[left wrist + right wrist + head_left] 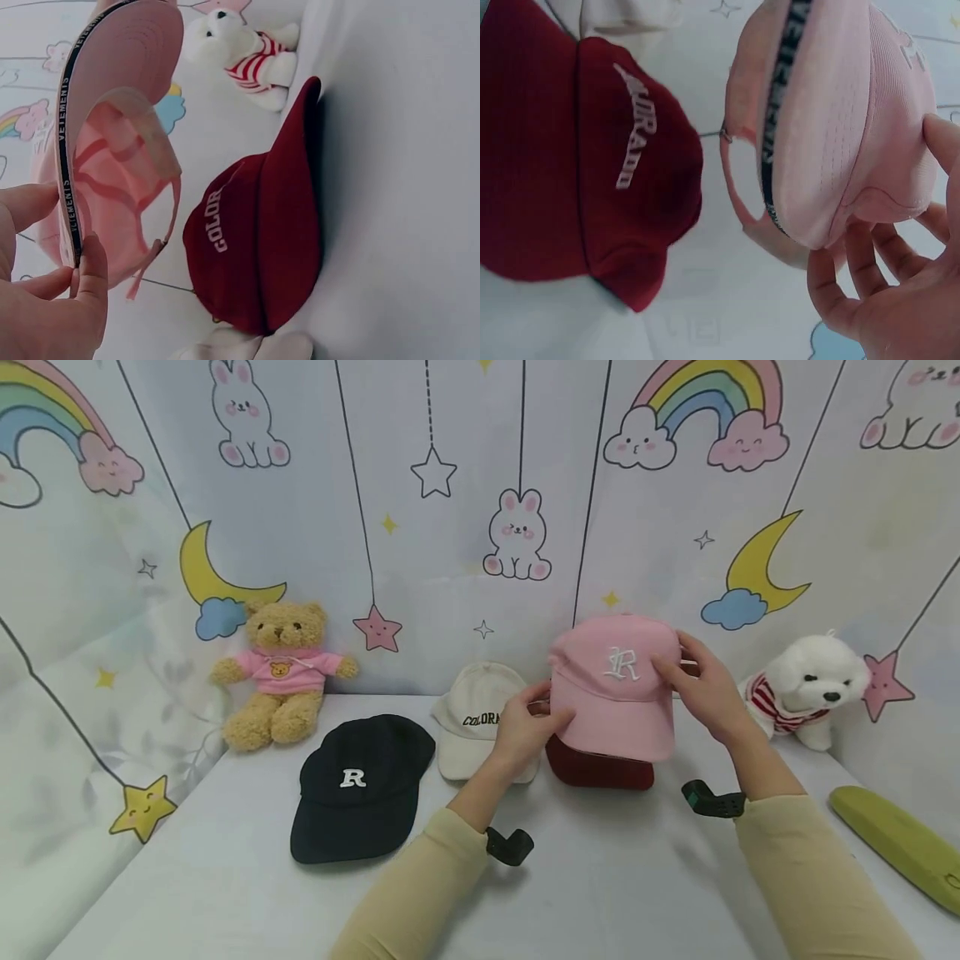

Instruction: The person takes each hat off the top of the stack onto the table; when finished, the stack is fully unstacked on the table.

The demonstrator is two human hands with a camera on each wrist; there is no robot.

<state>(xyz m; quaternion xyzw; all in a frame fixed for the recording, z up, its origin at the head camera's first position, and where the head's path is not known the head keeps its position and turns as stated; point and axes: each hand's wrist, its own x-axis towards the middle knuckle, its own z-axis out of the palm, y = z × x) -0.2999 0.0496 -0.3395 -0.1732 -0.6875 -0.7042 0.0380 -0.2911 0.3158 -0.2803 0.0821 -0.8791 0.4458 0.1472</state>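
Right of frame centre, pink cap [611,718] held up: left hand [527,724] pinches one side, right hand [703,687] grips other. Red cap [600,770] below it, black cap [358,802] lower left.

Looks like matt, finely ribbed cloth on the pink curved-brim fabric cap [612,693], edged in smooth, flat black lettered ribbon [63,124]. Looks plain, soft and matt on the dark-red rounded cloth cap [262,232]. Turns curly and woolly on the tan seated plush bear [282,681]. Looks like smooth plastic on the black angled wrist devices [512,847].
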